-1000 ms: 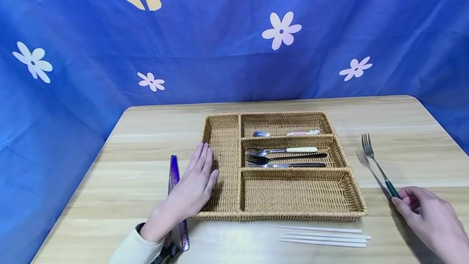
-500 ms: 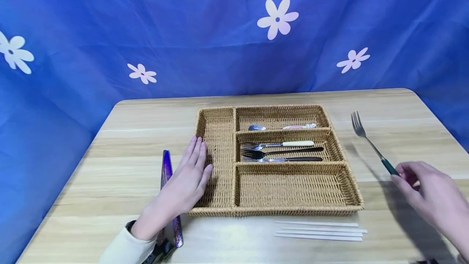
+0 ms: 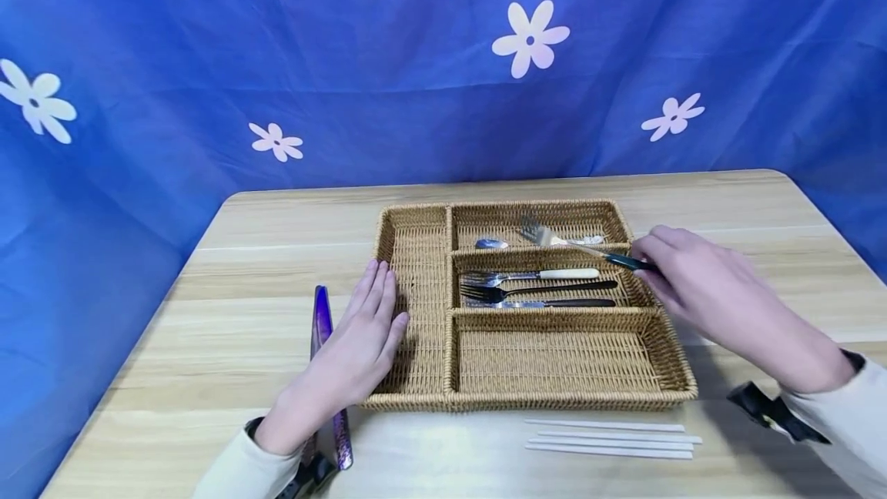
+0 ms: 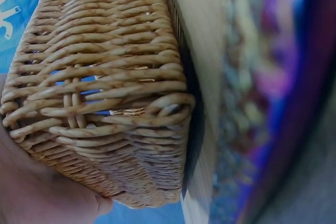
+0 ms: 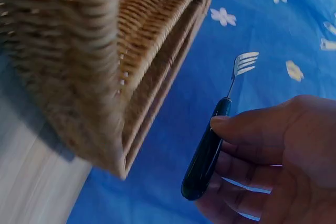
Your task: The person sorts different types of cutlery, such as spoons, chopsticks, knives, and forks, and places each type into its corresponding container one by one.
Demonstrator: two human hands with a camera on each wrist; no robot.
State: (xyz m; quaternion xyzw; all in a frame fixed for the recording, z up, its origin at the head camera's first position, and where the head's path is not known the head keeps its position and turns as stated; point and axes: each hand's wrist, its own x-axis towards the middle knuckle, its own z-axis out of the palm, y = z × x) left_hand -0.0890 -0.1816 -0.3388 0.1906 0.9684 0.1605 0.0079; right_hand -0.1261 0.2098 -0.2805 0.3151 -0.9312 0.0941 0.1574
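Observation:
My right hand (image 3: 700,291) pinches a fork (image 3: 624,261) by its dark green handle, tines pointing left above the back and middle compartments of a wicker cutlery tray (image 3: 450,403). In the right wrist view, thumb and fingers hold the fork (image 5: 207,148) beside the tray's corner. My left hand (image 3: 360,337) rests on the tray's left rim with straight fingers. Part of that hand shows against the wicker wall (image 4: 110,87) in the left wrist view. A white-handled fork (image 3: 554,274), a black fork (image 3: 547,290) and a black-handled knife (image 3: 575,303) lie in the middle compartment.
A spoon (image 3: 491,243) lies in the back compartment, its handle partly covered by the held fork. Several white chopsticks (image 3: 617,437) lie in front of the tray. Long shiny purple strips (image 3: 323,314) lie partly under the left wrist. A blue flowered cloth (image 3: 416,98) hangs behind the table.
My right hand has carried the fork from the table's right side leftward to above the tray, and the fork has turned to point left. The left hand stays on the rim.

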